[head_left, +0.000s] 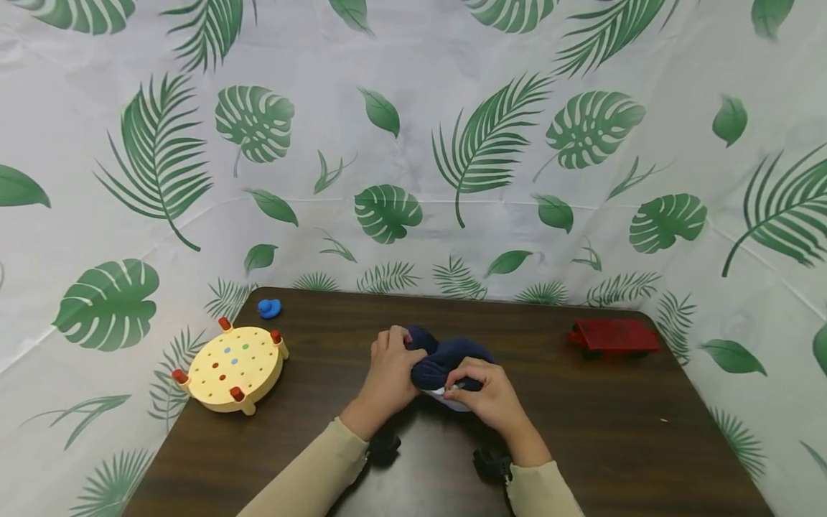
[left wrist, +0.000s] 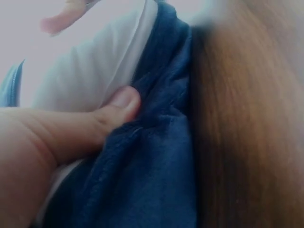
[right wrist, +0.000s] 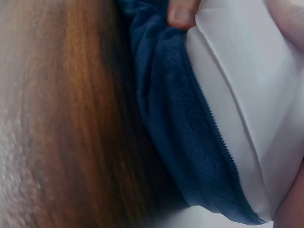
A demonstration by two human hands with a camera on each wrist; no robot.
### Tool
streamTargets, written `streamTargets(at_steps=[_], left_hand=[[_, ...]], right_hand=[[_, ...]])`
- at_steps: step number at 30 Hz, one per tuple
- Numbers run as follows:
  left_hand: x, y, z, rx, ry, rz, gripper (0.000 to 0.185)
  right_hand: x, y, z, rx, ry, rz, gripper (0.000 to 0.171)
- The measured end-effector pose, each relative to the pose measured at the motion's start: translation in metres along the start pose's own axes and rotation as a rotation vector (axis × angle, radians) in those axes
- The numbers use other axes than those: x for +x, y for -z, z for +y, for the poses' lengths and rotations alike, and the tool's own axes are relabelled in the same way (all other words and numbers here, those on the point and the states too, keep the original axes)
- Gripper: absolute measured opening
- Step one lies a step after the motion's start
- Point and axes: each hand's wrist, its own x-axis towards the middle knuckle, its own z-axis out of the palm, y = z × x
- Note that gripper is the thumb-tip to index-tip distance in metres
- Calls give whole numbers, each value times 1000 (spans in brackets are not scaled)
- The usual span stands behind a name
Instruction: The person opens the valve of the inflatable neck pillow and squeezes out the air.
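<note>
Near lower centre, the navy fleece pouch [head_left: 446, 362], white-lined and zippered, is bunched on the dark wooden table [head_left: 646, 431]. It is gripped by both hands: left hand [head_left: 390, 366] curled over its left end, thumb pressed into the fabric, probably to steady it; right hand [head_left: 486, 391] pinching the white edge. Farther left a yellow peg board [head_left: 232, 366]; beyond it a blue duck toy [head_left: 269, 308]. Upper right, a red toy car [head_left: 614, 336].
</note>
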Motion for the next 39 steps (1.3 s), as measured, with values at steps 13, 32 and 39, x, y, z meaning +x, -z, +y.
streamTargets(at_steps=[13, 32, 39], left_hand=[[1, -3, -5, -94, 66, -83, 44], [0, -4, -4, -74, 86, -67, 41], [-1, -4, -4, -83, 97, -90, 48]], right_hand=[[-1, 2, 0, -13, -96, -52, 15], [0, 2, 2, 25, -119, -61, 13], [-1, 0, 6, 46, -58, -39, 16]])
